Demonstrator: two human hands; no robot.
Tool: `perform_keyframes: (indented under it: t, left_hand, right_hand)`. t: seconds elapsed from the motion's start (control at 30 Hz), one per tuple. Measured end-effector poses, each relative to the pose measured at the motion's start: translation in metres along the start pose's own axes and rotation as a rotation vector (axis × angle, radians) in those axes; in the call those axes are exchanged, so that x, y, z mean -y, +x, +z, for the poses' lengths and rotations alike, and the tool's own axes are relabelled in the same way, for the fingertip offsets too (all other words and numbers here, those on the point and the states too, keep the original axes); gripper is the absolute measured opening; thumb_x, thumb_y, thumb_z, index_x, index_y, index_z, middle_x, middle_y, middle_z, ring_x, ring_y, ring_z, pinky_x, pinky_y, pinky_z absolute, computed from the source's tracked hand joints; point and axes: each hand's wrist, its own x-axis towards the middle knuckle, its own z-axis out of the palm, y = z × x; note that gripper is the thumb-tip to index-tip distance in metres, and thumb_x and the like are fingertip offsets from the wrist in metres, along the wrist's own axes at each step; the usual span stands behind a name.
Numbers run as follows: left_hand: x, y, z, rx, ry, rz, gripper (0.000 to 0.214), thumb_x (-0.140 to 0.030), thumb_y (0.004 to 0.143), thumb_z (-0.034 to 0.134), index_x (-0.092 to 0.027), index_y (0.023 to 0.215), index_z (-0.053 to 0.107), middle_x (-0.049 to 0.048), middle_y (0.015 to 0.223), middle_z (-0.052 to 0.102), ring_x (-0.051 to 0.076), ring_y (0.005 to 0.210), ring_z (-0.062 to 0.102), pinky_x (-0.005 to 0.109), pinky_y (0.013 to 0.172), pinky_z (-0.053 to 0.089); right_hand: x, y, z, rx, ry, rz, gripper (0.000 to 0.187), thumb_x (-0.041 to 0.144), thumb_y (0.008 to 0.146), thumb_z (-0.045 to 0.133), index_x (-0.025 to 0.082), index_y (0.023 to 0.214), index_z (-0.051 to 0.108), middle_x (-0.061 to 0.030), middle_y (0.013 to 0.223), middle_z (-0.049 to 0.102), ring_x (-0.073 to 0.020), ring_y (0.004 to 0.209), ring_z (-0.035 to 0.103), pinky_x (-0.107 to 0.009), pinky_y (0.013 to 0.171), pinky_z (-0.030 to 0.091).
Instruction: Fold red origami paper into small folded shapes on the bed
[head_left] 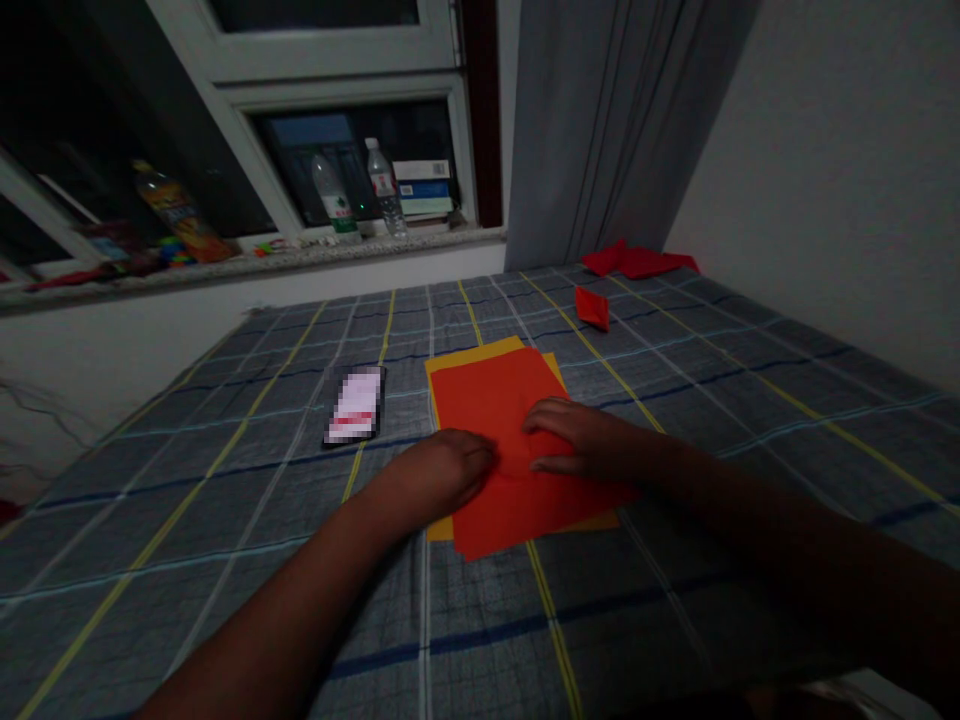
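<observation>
Left hand (456, 465), curled, hold indeterminable, at red paper's (487, 395) left edge; right hand (581, 440), thumb and fingers parted, near its right.

- A grey plaid cloth (187, 480) with yellow, white, light-blue and dark-blue stripes covers the surface, filling the middle and bottom of the frame.
- Left of centre lies a phone (356, 405), its lit screen pixelated.
- At centre lies yellow paper (472, 353), largely hidden under red paper (487, 395) that overhangs it at the bottom.
- Upper right: a small folded red piece (592, 309).
- Beyond it, near the far edge, more red pieces (649, 262).
</observation>
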Motion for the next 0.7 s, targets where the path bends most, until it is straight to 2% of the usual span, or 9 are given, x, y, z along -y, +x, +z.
perform_keyframes:
  t: [0.07, 0.2, 0.27, 0.33, 0.43, 0.5, 0.57, 0.63, 0.7]
  left_hand:
    - [-0.003, 0.002, -0.004, -0.081, 0.102, 0.008, 0.021, -0.016, 0.094, 0.055, -0.014, 0.111, 0.068, 0.0141, 0.12, 0.068, 0.028, 0.114, 0.061, 0.048, 0.097, 0.048]
    - [-0.012, 0.001, -0.009, -0.345, 0.212, 0.01, 0.013, -0.019, 0.095, 0.056, -0.018, 0.093, 0.069, 0.0136, 0.129, 0.063, 0.033, 0.12, 0.051, 0.054, 0.096, 0.043]
    - [-0.017, -0.001, -0.006, -0.44, 0.228, 0.038, 0.015, -0.016, 0.096, 0.054, -0.021, 0.09, 0.067, 0.0096, 0.13, 0.062, 0.03, 0.115, 0.051, 0.052, 0.095, 0.043]
    - [-0.02, -0.003, -0.002, -0.47, 0.218, 0.085, 0.017, -0.015, 0.097, 0.054, -0.025, 0.09, 0.066, 0.0047, 0.13, 0.063, 0.027, 0.112, 0.052, 0.05, 0.096, 0.043]
    - [-0.021, -0.006, 0.003, -0.468, 0.163, 0.146, 0.02, -0.014, 0.096, 0.056, -0.031, 0.103, 0.064, 0.0009, 0.132, 0.061, 0.026, 0.122, 0.048, 0.048, 0.102, 0.042]
    - [-0.022, -0.006, 0.004, -0.49, 0.111, 0.175, 0.038, -0.011, 0.094, 0.057, -0.036, 0.122, 0.057, 0.0014, 0.136, 0.057, 0.027, 0.133, 0.041, 0.048, 0.107, 0.041]
    - [-0.026, -0.005, 0.003, -0.531, 0.009, 0.178, 0.057, -0.012, 0.093, 0.054, -0.037, 0.141, 0.039, 0.0054, 0.144, 0.049, 0.028, 0.139, 0.037, 0.051, 0.111, 0.039]
    - [-0.035, -0.002, 0.001, -0.544, -0.144, 0.123, 0.068, -0.023, 0.092, 0.055, -0.03, 0.151, 0.021, 0.0132, 0.148, 0.041, 0.031, 0.14, 0.038, 0.055, 0.111, 0.038]
    - [-0.045, 0.001, 0.001, -0.495, -0.266, 0.014, 0.086, -0.047, 0.086, 0.063, -0.019, 0.153, 0.015, 0.0197, 0.147, 0.041, 0.035, 0.136, 0.041, 0.056, 0.11, 0.04]
  right_hand:
    - [0.002, 0.002, 0.005, -0.103, -0.049, -0.028, 0.044, 0.035, 0.093, 0.061, 0.015, 0.132, 0.054, -0.0169, 0.129, 0.058, -0.0278, 0.122, 0.052, -0.045, 0.105, 0.043]
    - [0.011, 0.008, 0.009, -0.251, -0.243, -0.048, 0.068, 0.026, 0.087, 0.064, 0.016, 0.149, 0.038, -0.0176, 0.153, 0.04, -0.0331, 0.142, 0.031, -0.053, 0.115, 0.029]
    - [0.017, 0.009, 0.009, -0.262, -0.311, -0.047, 0.064, 0.024, 0.088, 0.062, 0.021, 0.148, 0.041, -0.0136, 0.151, 0.044, -0.0337, 0.14, 0.032, -0.055, 0.113, 0.028]
    - [0.021, 0.009, 0.008, -0.257, -0.35, -0.055, 0.046, 0.021, 0.09, 0.058, 0.027, 0.136, 0.055, -0.0086, 0.135, 0.061, -0.0319, 0.13, 0.042, -0.055, 0.11, 0.028]
    - [0.021, 0.007, 0.006, -0.247, -0.402, -0.093, 0.02, 0.021, 0.092, 0.055, 0.029, 0.104, 0.069, -0.0031, 0.102, 0.072, -0.0276, 0.11, 0.051, -0.054, 0.108, 0.025]
    - [0.019, 0.005, 0.005, -0.265, -0.423, -0.118, 0.013, 0.022, 0.09, 0.057, 0.027, 0.094, 0.069, -0.0029, 0.098, 0.07, -0.0269, 0.105, 0.05, -0.053, 0.107, 0.025]
    - [0.017, 0.003, 0.004, -0.317, -0.42, -0.107, 0.013, 0.021, 0.088, 0.056, 0.026, 0.092, 0.067, -0.0042, 0.103, 0.068, -0.0266, 0.105, 0.05, -0.05, 0.105, 0.029]
    - [0.017, 0.0, 0.002, -0.418, -0.408, -0.062, 0.016, 0.018, 0.087, 0.052, 0.025, 0.09, 0.066, -0.0057, 0.107, 0.066, -0.0259, 0.105, 0.051, -0.047, 0.102, 0.033]
    - [0.019, -0.003, 0.0, -0.565, -0.398, -0.023, 0.016, 0.018, 0.087, 0.049, 0.024, 0.087, 0.063, -0.0073, 0.107, 0.064, -0.0255, 0.103, 0.053, -0.046, 0.099, 0.036]
